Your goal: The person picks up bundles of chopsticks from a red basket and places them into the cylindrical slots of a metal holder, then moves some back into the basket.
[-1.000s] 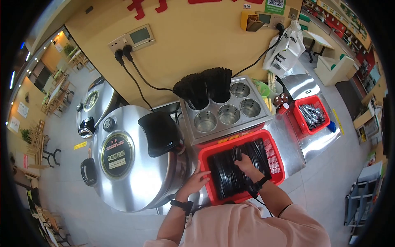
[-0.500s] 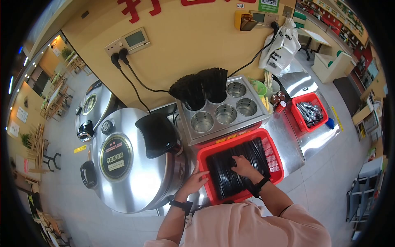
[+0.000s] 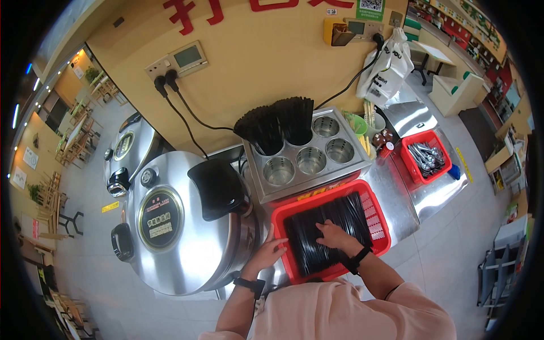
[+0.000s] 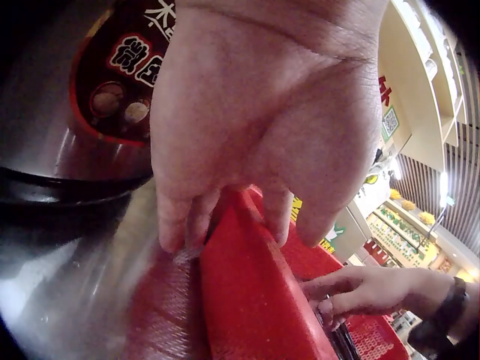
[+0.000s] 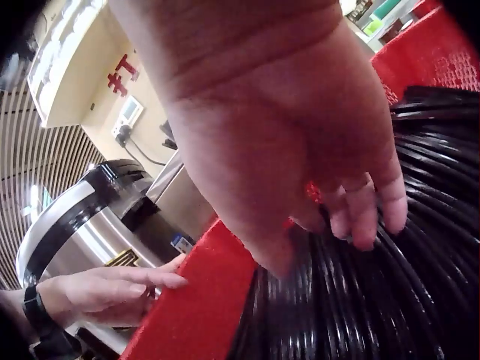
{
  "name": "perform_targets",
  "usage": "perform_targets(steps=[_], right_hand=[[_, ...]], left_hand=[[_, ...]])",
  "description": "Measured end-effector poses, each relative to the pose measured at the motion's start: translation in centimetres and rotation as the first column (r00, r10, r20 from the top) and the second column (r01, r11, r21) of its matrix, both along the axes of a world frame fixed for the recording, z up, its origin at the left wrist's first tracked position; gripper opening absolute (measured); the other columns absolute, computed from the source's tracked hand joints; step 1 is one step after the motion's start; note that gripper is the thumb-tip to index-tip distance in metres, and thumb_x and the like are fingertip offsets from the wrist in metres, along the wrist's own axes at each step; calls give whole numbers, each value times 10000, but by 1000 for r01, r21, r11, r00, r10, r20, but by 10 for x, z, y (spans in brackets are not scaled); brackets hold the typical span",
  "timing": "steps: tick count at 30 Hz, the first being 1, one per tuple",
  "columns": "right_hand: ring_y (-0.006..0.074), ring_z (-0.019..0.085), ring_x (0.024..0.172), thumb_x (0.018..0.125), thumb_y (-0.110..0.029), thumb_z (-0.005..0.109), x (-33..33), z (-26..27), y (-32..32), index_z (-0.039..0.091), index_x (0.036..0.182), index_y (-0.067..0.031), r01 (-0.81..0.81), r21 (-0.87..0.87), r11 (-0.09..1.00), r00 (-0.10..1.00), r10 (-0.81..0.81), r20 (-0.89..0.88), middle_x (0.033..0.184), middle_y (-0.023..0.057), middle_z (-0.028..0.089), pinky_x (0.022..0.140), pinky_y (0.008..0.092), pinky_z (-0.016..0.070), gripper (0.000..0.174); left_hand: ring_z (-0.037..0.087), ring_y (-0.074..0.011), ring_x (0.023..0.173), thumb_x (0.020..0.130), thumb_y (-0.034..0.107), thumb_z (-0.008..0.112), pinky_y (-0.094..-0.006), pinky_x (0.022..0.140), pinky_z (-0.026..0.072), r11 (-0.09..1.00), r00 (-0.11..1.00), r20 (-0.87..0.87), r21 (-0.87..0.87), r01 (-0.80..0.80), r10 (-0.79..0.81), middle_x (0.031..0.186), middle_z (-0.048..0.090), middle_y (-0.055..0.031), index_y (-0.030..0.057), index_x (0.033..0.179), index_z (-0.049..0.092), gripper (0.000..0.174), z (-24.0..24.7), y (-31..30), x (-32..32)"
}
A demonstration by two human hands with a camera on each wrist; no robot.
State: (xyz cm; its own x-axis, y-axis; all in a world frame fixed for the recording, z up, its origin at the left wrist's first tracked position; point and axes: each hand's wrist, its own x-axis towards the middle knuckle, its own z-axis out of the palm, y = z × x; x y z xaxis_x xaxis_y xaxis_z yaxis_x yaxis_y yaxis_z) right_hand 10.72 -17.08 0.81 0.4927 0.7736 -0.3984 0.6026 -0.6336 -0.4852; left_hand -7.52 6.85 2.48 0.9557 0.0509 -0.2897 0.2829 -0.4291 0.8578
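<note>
My left hand (image 3: 271, 249) lies against the left rim of the red basket (image 3: 375, 214), fingers nearly straight and draped over the edge, gripping nothing that I can make out. My right hand (image 3: 335, 235) is inside the basket, spread flat on the heap of black chopsticks (image 3: 347, 208), fingertips loosely bent into the sticks; none look pinched or lifted. The basket sits on the steel counter right in front of me. Just behind it is a steel holder (image 3: 309, 164) with six round wells, and two of the back wells carry upright bundles of black chopsticks (image 3: 277, 124). A yellow strip (image 3: 320, 191) on the holder's front has print too small to read. To the left stands a big steel cooker (image 3: 187, 249) with a black handle (image 3: 218, 187) and a round dark label (image 3: 160, 214). The left wrist view shows white Chinese characters on the cooker's side, cut off by my palm. On the wall are large red characters (image 3: 187, 11), partly out of frame, and a green sign with a QR code (image 3: 371, 7). A white printed bag (image 3: 385, 68) hangs to the right, its lettering illegible. Further right, a smaller red basket (image 3: 409, 165) holds metal spoons (image 3: 426, 156).
</note>
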Motion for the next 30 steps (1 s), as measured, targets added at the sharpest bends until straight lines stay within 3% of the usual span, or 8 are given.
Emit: perform_targets(steps=[2, 6, 9, 12, 17, 25, 28, 30], right_hand=[[404, 613, 1076, 810, -282, 733, 6, 0, 0, 550, 1330, 24, 41, 161, 986, 999, -45, 24, 1174, 273, 590, 953, 434, 504, 630], [376, 632, 1055, 812, -297, 723, 26, 17, 1, 630, 1226, 15, 161, 181, 970, 987, -160, -20, 1137, 233, 632, 940, 441, 508, 527], [406, 636, 1057, 808, -313, 725, 40, 33, -10, 634, 1133, 15, 418, 63, 906, 893, -423, 154, 1127, 241, 634, 940, 480, 513, 471], [438, 633, 1049, 816, -312, 724, 55, 23, -32, 602, 1156, 19, 536, -44, 843, 824, -511, 244, 1126, 266, 619, 930, 495, 516, 489], [458, 636, 1034, 806, -268, 745, 59, -20, -57, 541, 1121, 37, 510, -128, 850, 854, -483, 196, 1098, 291, 628, 900, 493, 535, 484], [429, 670, 939, 816, -206, 731, 67, -44, -50, 544, 1052, 10, 517, -18, 856, 834, -498, 239, 980, 270, 682, 866, 509, 534, 370], [423, 675, 889, 813, -222, 737, 70, -11, -44, 596, 994, 26, 403, 104, 909, 880, -417, 228, 968, 245, 697, 804, 487, 543, 338], [373, 683, 846, 809, -231, 744, 79, 29, -30, 627, 1015, 26, 362, 156, 919, 914, -382, 133, 906, 215, 697, 761, 455, 539, 349]], left_hand=[[447, -326, 1384, 942, 250, 641, -350, 1029, 454, 1000, 1000, -6, 0, 1, -1, 1639, -30, -238, 109, 1316, 625, 401, 2, 0, 0], [484, -327, 1353, 949, 254, 628, -351, 1029, 455, 998, 996, -92, -58, -2, -4, 1645, -31, -218, 110, 1324, 617, 401, 15, -1, 2], [545, -314, 1295, 950, 250, 625, -347, 1006, 473, 1000, 999, -49, -22, 8, -9, 1647, -30, -210, 111, 1326, 614, 400, 5, 0, 0], [574, -309, 1260, 946, 239, 631, -347, 999, 479, 999, 996, -85, -49, -10, 6, 1648, -29, -207, 111, 1322, 617, 397, 4, 0, 0], [577, -311, 1256, 944, 234, 635, -348, 995, 482, 995, 999, -48, -100, -20, 15, 1642, -37, -226, 109, 1313, 625, 390, -1, 0, 0], [587, -312, 1248, 950, 240, 622, -348, 997, 481, 999, 1000, 5, -51, -7, 7, 1635, -39, -244, 110, 1304, 633, 377, -3, 3, 0], [573, -321, 1265, 949, 236, 617, -349, 1006, 476, 1000, 999, -35, -29, -11, 10, 1632, -15, -251, 106, 1283, 647, 360, 3, 1, 1], [432, -365, 1385, 937, 178, 617, -355, 1075, 412, 1000, 1000, 12, -20, -23, 23, 1609, 28, -306, 84, 1254, 659, 333, 1, 0, 1]])
